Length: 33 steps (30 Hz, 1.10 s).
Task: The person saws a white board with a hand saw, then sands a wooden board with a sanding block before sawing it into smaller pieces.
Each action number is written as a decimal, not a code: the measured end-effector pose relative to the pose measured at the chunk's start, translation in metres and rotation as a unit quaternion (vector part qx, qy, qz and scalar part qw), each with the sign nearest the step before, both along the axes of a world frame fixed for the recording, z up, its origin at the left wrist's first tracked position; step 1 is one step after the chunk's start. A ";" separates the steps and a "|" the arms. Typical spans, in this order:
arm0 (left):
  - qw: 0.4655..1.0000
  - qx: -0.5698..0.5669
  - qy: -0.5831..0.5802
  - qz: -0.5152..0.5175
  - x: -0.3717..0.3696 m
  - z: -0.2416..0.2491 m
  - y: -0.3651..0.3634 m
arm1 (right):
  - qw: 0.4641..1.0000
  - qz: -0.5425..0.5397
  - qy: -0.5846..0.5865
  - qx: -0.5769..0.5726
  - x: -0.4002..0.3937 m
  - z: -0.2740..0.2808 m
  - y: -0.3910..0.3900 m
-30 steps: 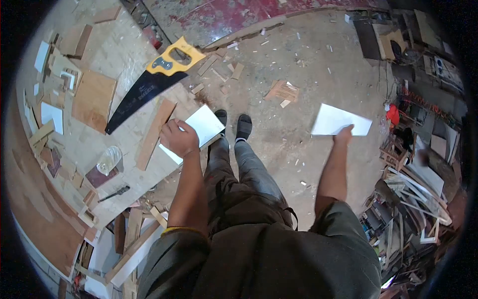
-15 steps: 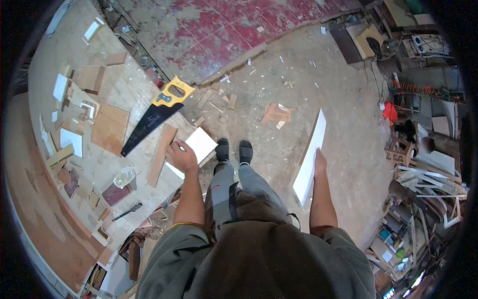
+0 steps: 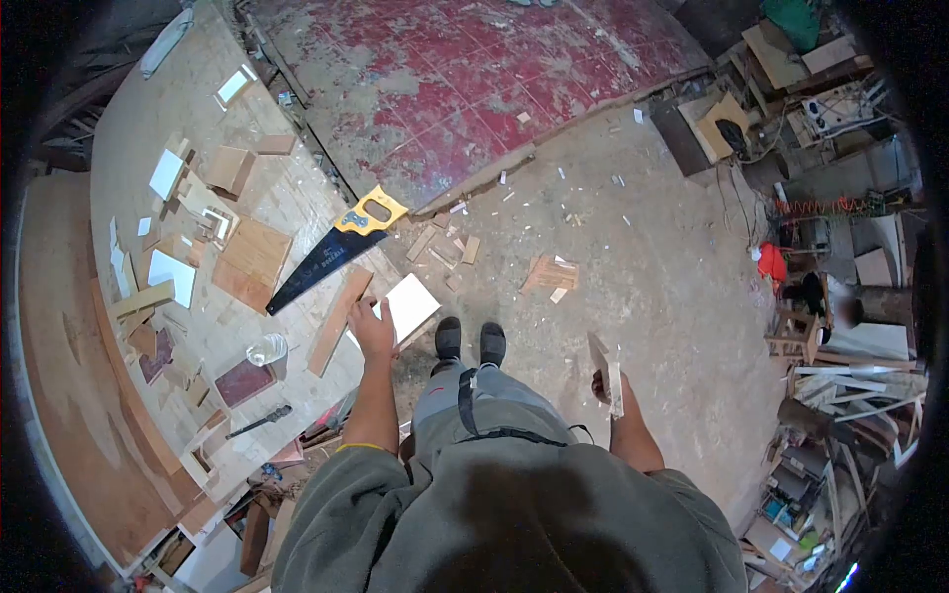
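My left hand is at the right edge of the workbench, its fingers on the near side of a white board. Just left of it lies a narrow wooden strip. A handsaw with a yellow handle rests beyond them, its blade pointing to the lower left. Out over the floor, my right hand is closed on a panel, which shows nearly edge-on and stands tilted. Part of that hand is hidden behind the panel.
Left on the bench are a square wooden board, a clear cup, a dark clamp-like tool and offcuts. Wood scraps lie on the floor. Stacked frames and strips stand at the right.
My right hand has come lower and closer to my body, and the panel has turned from its white face to nearly edge-on. My left hand stays by the white board; the view has shifted.
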<state>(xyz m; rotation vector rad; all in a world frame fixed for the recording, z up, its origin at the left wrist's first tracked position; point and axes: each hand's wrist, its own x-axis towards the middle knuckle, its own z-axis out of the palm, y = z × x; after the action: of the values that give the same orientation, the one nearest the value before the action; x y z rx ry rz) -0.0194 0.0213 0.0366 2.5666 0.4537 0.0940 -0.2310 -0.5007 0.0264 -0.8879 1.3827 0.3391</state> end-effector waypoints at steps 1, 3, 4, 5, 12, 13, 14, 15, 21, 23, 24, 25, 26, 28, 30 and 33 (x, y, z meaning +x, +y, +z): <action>0.999 -0.011 -0.013 -0.038 -0.005 0.001 0.003 | 0.999 -0.015 -0.004 0.041 0.001 0.002 0.004; 0.997 -0.005 -0.038 -0.065 -0.015 0.008 0.004 | 0.998 -0.001 0.011 0.055 0.003 -0.013 0.008; 0.994 0.000 -0.059 -0.096 -0.019 0.012 0.003 | 0.998 0.001 0.007 0.056 0.005 -0.014 0.011; 0.994 0.002 -0.063 -0.094 -0.022 0.016 0.002 | 0.998 0.013 0.015 0.065 0.009 -0.016 0.015; 0.985 0.066 -0.002 -0.157 -0.051 0.046 -0.033 | 0.983 0.080 -0.021 0.163 0.059 0.003 0.046; 0.984 0.043 -0.008 -0.172 -0.056 0.050 -0.041 | 0.973 0.160 -0.025 0.167 0.069 0.009 0.049; 0.982 0.020 -0.015 -0.188 -0.061 0.055 -0.049 | 0.956 0.238 -0.028 0.171 0.074 0.015 0.053; 0.979 0.008 -0.011 -0.203 -0.066 0.067 -0.057 | 0.962 0.232 -0.025 0.143 0.076 -0.004 0.058; 0.961 -0.062 -0.003 -0.269 -0.089 0.121 -0.104 | 0.892 0.412 -0.063 0.174 0.097 -0.048 0.074; 0.953 -0.076 0.006 -0.293 -0.098 0.132 -0.118 | 0.859 0.496 -0.036 0.118 0.111 -0.023 0.101; 0.955 -0.074 0.009 -0.287 -0.103 0.137 -0.123 | 0.807 0.586 -0.042 0.063 0.116 -0.007 0.113; 0.948 -0.074 0.005 -0.311 -0.107 0.141 -0.127 | 0.742 0.668 -0.050 0.006 0.123 0.010 0.126; 0.939 -0.075 0.001 -0.335 -0.111 0.147 -0.131 | 0.738 0.673 -0.050 0.011 0.126 0.025 0.137; 0.939 -0.093 0.022 -0.330 -0.122 0.159 -0.138 | 0.831 0.547 -0.005 0.104 0.125 0.044 0.156; 0.926 -0.105 0.060 -0.358 -0.131 0.163 -0.141 | 0.816 0.564 -0.020 0.122 0.120 0.044 0.167; 0.930 -0.124 0.034 -0.344 -0.145 0.156 -0.139 | 0.802 0.494 -0.069 0.327 0.108 -0.032 0.182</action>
<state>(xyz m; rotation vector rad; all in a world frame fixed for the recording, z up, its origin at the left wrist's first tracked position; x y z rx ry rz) -0.1641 -0.1178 0.1927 2.3335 -0.4032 -0.2854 -0.1233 -0.3189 -0.0055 -0.9385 0.4625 1.4282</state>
